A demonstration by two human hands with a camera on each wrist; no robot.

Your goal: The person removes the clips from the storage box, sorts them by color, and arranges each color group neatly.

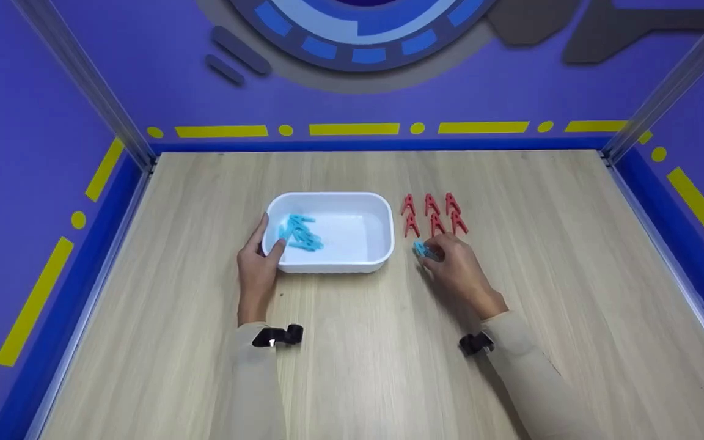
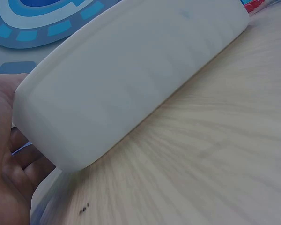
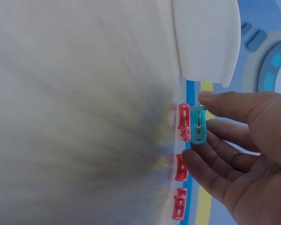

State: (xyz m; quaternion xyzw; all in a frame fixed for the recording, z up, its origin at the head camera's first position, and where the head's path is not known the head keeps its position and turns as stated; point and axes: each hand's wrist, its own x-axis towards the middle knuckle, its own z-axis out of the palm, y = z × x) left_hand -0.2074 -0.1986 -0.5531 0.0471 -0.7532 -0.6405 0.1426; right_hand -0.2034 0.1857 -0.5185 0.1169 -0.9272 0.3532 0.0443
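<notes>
A white plastic tub stands on the table, with several light-blue clothespins heaped in its left part. My left hand grips the tub's left end, thumb over the rim and fingers along the outside; the left wrist view has the tub's outer wall close up. To the right of the tub, my right hand pinches another light-blue clothespin between thumb and fingers. Just beyond that hand, several red clothespins stand in two rows.
The light wooden table carries everything. Blue-purple panels with yellow marks enclose it at the back and both sides, joined by metal corner posts. Each sleeve cuff bears a small black camera.
</notes>
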